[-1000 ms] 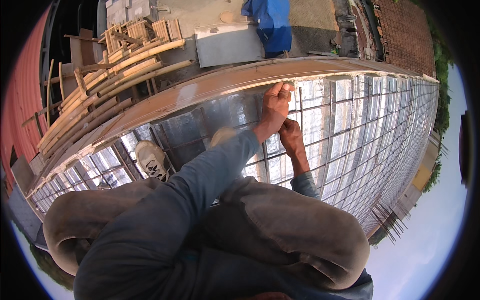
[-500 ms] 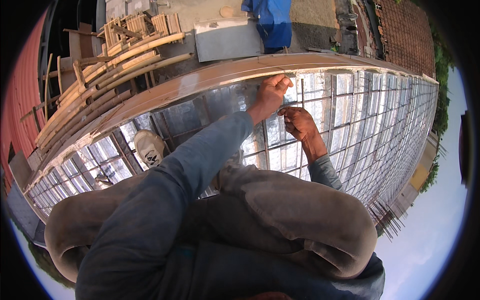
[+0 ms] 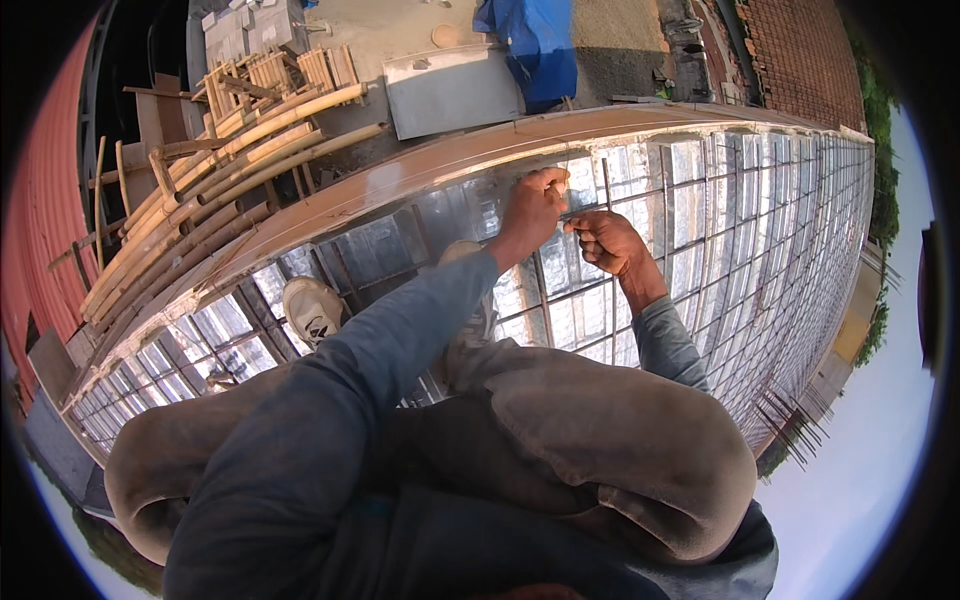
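Note:
My left hand (image 3: 530,208) is closed, fingertips pinched together, over the steel bars by the far edge of the roof deck. Just right of it and a little nearer, my right hand (image 3: 612,245) is closed too, its curled fingers turned toward the left. What either hand pinches is too small to make out. Beneath them runs a grid of thin reinforcing bars (image 3: 705,232) over shiny silver metal sheets (image 3: 575,262). My knees are bent up, and one pale shoe (image 3: 312,308) stands on the grid left of my left forearm.
A brown board (image 3: 420,158) edges the deck on the far side. Below it lie bamboo poles (image 3: 270,150), a grey panel (image 3: 452,92) and a blue tarp (image 3: 540,50). Bar ends (image 3: 795,420) stick out at the right. A tiled roof (image 3: 805,65) stands beyond.
My left hand has come down slightly, nearer to my right hand. Both hands remain closed. The whole view has shifted a little.

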### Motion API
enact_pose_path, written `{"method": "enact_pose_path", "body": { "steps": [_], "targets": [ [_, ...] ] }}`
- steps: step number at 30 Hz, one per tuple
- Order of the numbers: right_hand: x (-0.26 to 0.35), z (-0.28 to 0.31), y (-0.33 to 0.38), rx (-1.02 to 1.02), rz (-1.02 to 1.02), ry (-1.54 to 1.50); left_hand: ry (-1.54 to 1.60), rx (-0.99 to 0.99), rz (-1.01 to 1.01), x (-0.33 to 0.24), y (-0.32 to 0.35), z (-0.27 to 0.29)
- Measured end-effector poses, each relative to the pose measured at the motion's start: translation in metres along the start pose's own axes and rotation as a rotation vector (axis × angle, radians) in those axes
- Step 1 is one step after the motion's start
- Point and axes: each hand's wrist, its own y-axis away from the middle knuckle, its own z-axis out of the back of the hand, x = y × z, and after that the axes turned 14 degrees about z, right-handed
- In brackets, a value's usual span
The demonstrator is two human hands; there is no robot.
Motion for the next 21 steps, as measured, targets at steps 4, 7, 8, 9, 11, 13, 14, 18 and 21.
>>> {"method": "enact_pose_path", "body": {
  "steps": [4, 7, 8, 9, 11, 13, 14, 18, 21],
  "targets": [
    [0.001, -0.001, 0.004, -0.035, 0.109, 0.264, -0.428, -0.027, -0.114, 0.002, 0.006, 0.0],
    [0.005, 0.001, -0.005, -0.071, 0.057, 0.286, -0.595, 0.0, -0.066, -0.001, 0.006, 0.001],
    [0.009, 0.0, -0.007, -0.084, 0.021, 0.264, -0.591, 0.001, -0.084, 0.005, 0.006, 0.003],
    [0.013, 0.0, -0.011, -0.055, -0.026, 0.249, -0.586, 0.001, -0.101, 0.01, 0.005, 0.003],
    [0.019, 0.005, -0.022, -0.003, -0.121, 0.217, -0.597, -0.096, -0.162, 0.016, 0.011, -0.002],
    [0.023, 0.014, -0.03, 0.067, -0.14, 0.186, -0.622, -0.157, -0.163, 0.016, 0.017, -0.008],
    [0.027, 0.012, -0.032, 0.105, -0.151, 0.17, -0.641, -0.176, -0.132, 0.012, 0.019, -0.009],
    [0.029, 0.004, -0.035, 0.124, -0.076, 0.376, -0.702, -0.272, -0.084, 0.009, 0.022, -0.015],
    [0.03, 0.0, -0.039, 0.112, 0.028, 0.425, -0.684, -0.269, 0.026, 0.007, 0.021, -0.019]
  ]
}}
